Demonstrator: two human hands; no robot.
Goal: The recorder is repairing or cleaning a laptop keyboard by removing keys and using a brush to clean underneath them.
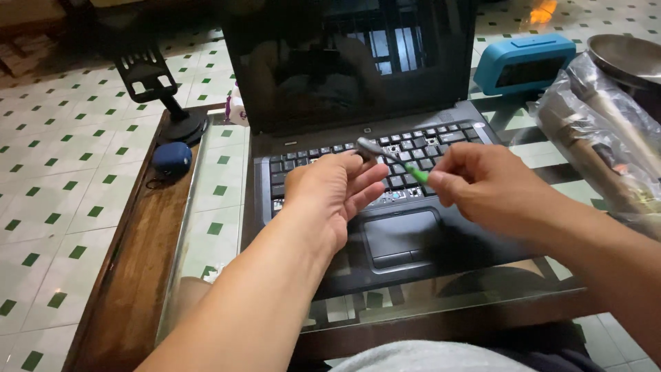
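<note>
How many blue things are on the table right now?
2. A dark blue pouch lies at the left edge beside the black stand's base. A light blue box sits at the far right, behind the laptop. Others may be hidden behind the laptop's screen.

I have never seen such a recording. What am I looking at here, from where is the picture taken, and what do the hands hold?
There is no machine: a person works with two bare hands. The one picture comes from a camera on the person's head, looking down. On a glass-topped table lies an open black laptop with a dark screen; some keys seem to be missing. The right hand pinches a thin tool with a green handle. The left hand is open, palm up, its fingers at the tool's grey tip. Around are a blue clock, a dark blue pouch, a black stand and a plastic bag.
</note>
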